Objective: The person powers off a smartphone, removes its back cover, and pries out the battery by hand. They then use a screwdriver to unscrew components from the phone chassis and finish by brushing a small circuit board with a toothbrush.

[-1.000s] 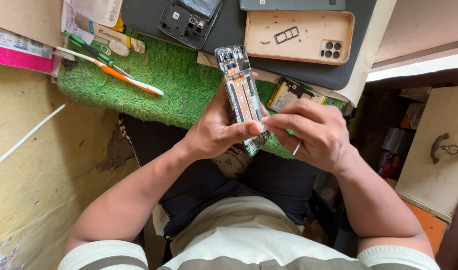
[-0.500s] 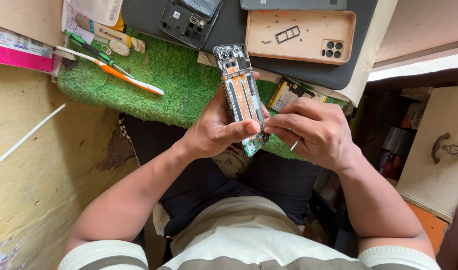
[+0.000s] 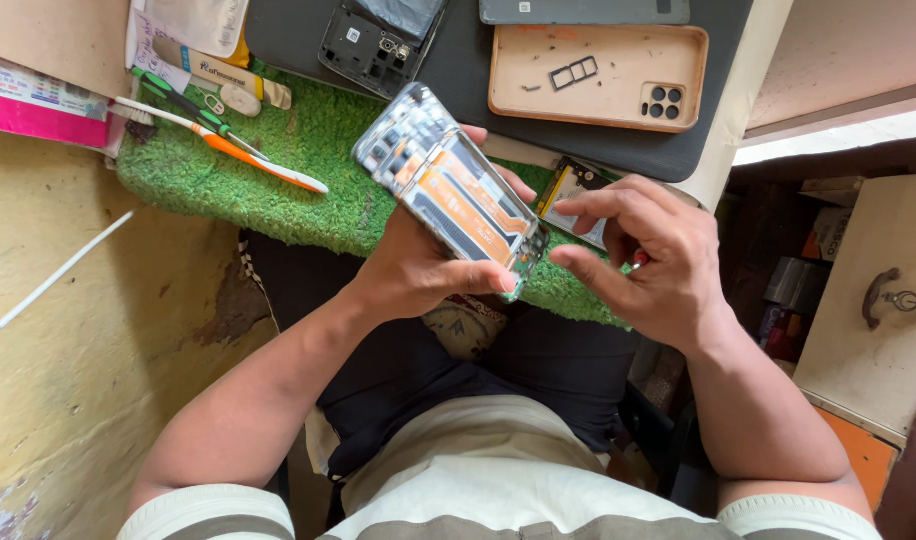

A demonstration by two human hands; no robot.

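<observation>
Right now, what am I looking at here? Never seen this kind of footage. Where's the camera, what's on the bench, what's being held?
There is no machine here: a person works with two bare hands, filmed by a camera on their head that looks down over their lap. The left hand grips an opened phone with its back off and its insides showing. The right hand is beside the phone's lower end, fingers pinched close together; whether it holds a small part I cannot tell. On the bench lie a green grass-like mat, an orange-handled toothbrush, a dark mat, a tan phone case and another phone frame.
</observation>
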